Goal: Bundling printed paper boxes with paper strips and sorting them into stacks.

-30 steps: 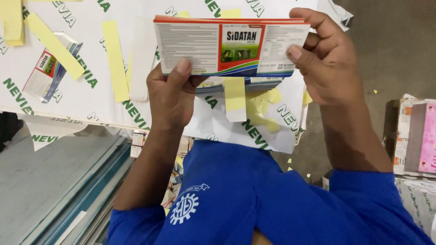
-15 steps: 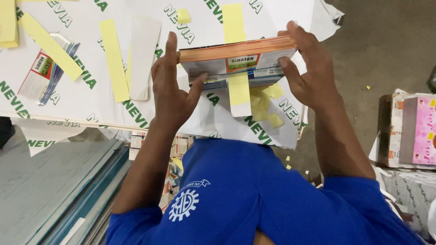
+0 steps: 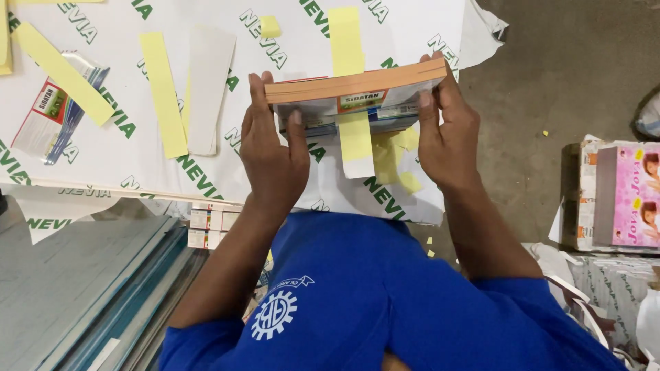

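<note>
1. Stacked flat cartons [image 3: 357, 93] are being held in the head view between both hands, edge-on to the camera, above the near middle of the white printed sheet [image 3: 206, 41] that is covering the work surface.
2. The left hand [image 3: 271, 154] is pressing flat against the stack's left end, fingers pointing up and thumb resting on the printed face; the right hand [image 3: 447, 130] is clamping the right end, so both are closed on the bundle from opposite sides.
3. The stack is showing a tan band of many thin card edges on top and a printed face with a red and green label below; a yellow paper strip [image 3: 354, 134] is hanging down across its middle.
4. Judging by its look, the bundle is probably light and stiff as a block, yet the loose sheets could slide or fan out, so squeezing the two short ends evenly seems the safest hold.
5. More yellow strips [image 3: 163, 93] are lying toward the sheet's left side, and a pink printed box [image 3: 636, 196] is sitting well apart on the right.
</note>
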